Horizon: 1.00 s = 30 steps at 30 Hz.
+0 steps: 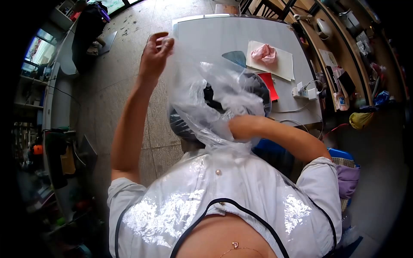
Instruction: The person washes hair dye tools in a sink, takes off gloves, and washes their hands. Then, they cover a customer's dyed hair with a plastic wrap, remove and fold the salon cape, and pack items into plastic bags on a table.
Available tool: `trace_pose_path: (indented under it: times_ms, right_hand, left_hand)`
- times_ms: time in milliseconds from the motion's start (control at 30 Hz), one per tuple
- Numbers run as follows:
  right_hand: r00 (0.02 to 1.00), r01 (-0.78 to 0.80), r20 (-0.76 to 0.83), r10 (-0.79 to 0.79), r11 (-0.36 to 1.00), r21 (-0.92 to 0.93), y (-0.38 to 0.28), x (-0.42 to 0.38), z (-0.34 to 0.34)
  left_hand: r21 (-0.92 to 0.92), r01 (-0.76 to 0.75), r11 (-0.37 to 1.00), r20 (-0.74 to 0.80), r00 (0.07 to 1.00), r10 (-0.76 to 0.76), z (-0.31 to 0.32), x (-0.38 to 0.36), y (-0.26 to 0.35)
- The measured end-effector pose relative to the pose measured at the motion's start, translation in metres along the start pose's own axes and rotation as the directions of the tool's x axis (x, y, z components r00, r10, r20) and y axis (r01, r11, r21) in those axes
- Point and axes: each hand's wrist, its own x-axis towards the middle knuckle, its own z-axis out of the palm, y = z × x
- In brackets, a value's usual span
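Observation:
My left hand (pixel 158 51) is raised at the left side of the table, fingers curled and pinched on the edge of a clear plastic bag (pixel 193 103). The bag hangs crumpled and spread in front of my chest. My right hand (pixel 238 127) reaches into or behind the plastic, near its lower right part, and its fingers are hidden. Dark, rounded shapes show through and around the bag; I cannot make out what they are. A clear apron with black edging (pixel 236 204) covers my white shirt.
On the grey table (pixel 206 36) are a crumpled pink cloth (pixel 264 53) on cream paper (pixel 282 66), a red card (pixel 269 86) and white plugs with cables (pixel 304 92). Cluttered shelves (pixel 340 47) line the right. A blue basket (pixel 344 157) with purple fabric stands by my right elbow.

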Motion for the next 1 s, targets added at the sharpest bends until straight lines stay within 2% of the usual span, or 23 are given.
trace_pose_path:
  times_ms: [33,100,133,200,233,300,333,367,400,433,500,533,567,600,667,700,733,833,867,900,933,967,1000]
  right_hand:
    - [0.955,0.018,-0.296,0.021,0.991,0.129,0.014,0.013,0.01]
    - [0.765,0.173,-0.639,-0.08,0.981,0.083,0.022,0.02,-0.007]
    - [0.767,0.173,-0.637,-0.08,0.981,0.085,0.036,0.029,-0.004]
    - [0.633,0.192,-0.763,-0.131,0.981,-0.008,0.065,0.046,0.013]
    - [0.732,0.196,-0.68,0.045,0.942,0.274,0.066,0.038,0.01]
    - [0.869,-0.148,-0.461,0.178,0.984,0.1,0.082,0.04,0.003]
    - [0.852,-0.175,-0.492,0.176,0.983,0.049,0.089,0.038,0.002]
    - [0.833,-0.205,-0.525,0.174,0.979,-0.001,0.097,0.035,0.002]
    - [0.841,-0.336,-0.457,0.29,0.942,-0.022,0.1,0.033,-0.001]
    - [0.844,-0.332,-0.452,0.289,0.943,-0.019,0.095,0.024,-0.009]
    - [0.811,-0.453,-0.402,0.424,0.891,0.026,0.088,0.008,-0.024]
    - [0.835,-0.4,-0.439,0.332,0.914,-0.069,0.091,0.008,-0.02]
    - [0.837,-0.398,-0.437,0.331,0.915,-0.068,0.087,0.009,-0.019]
    - [0.867,-0.267,-0.453,0.206,0.961,-0.073,0.076,0.01,-0.016]
    - [0.909,-0.015,-0.416,-0.008,0.999,-0.05,0.059,0.011,0.0]
    - [0.955,0.069,-0.283,-0.085,0.995,-0.066,0.054,0.013,0.011]
    - [0.98,0.113,-0.16,-0.12,0.992,-0.047,0.045,0.009,0.02]
    - [0.988,0.116,0.107,-0.112,0.993,-0.032,0.014,0.001,0.011]
    - [0.969,0.075,0.24,-0.062,0.996,-0.048,0.005,0.002,0.004]
    - [0.968,0.077,0.243,-0.064,0.996,-0.047,0.008,0.009,0.007]
    - [0.999,0.04,-0.008,-0.04,0.999,-0.017,0.016,0.02,0.012]
    - [0.966,0.011,-0.257,-0.005,1.0,0.022,0.024,0.03,0.016]
    - [0.869,0.096,-0.487,-0.091,0.995,-0.014,0.028,0.033,0.016]
  left_hand:
    - [0.393,-0.277,0.877,-0.027,0.95,0.312,0.009,-0.012,0.016]
    - [0.493,-0.568,0.659,0.072,0.781,0.62,0.016,-0.036,0.066]
    - [0.384,-0.593,0.708,0.272,0.805,0.527,0.024,-0.058,0.075]
    - [0.251,-0.57,0.782,0.65,0.698,0.301,0.052,-0.087,0.074]
    - [0.232,-0.546,0.805,0.8,0.578,0.162,0.066,-0.101,0.059]
    - [0.249,-0.706,0.663,0.777,0.554,0.298,0.087,-0.122,-0.018]
    - [0.359,-0.66,0.66,0.875,0.484,0.008,0.077,-0.126,-0.022]
    - [0.465,-0.631,0.621,0.884,0.371,-0.285,0.065,-0.129,-0.026]
    - [0.552,-0.6,0.579,0.811,0.226,-0.539,0.06,-0.129,-0.03]
    - [0.553,-0.597,0.582,0.81,0.221,-0.543,0.047,-0.129,-0.028]
    - [0.685,-0.259,0.681,0.724,0.137,-0.676,0.015,-0.125,-0.011]
    - [0.686,-0.259,0.68,0.723,0.136,-0.677,0.007,-0.124,0.004]
    - [0.667,-0.247,0.703,0.742,0.306,-0.596,-0.002,-0.123,0.021]
    - [0.645,-0.237,0.726,0.731,0.466,-0.498,-0.009,-0.126,0.029]
    - [0.597,-0.253,0.761,0.755,0.497,-0.427,-0.029,-0.139,0.005]
    - [0.545,-0.279,0.791,0.775,0.527,-0.349,-0.043,-0.147,-0.013]
    - [0.431,-0.655,0.621,0.872,0.479,-0.101,-0.055,-0.143,-0.021]
    - [0.606,-0.587,0.537,0.781,0.567,-0.263,-0.012,-0.138,-0.001]
    - [0.44,-0.212,0.873,0.81,0.514,-0.283,-0.012,-0.138,-0.019]
    - [0.441,-0.208,0.873,0.809,0.514,-0.286,-0.002,-0.14,-0.025]
    - [0.371,-0.541,0.755,0.846,0.533,-0.034,0.015,-0.144,-0.025]
    - [0.297,-0.802,0.518,0.865,0.455,0.209,0.027,-0.148,-0.026]
    - [0.344,-0.757,0.555,0.929,0.36,-0.085,0.03,-0.155,-0.026]
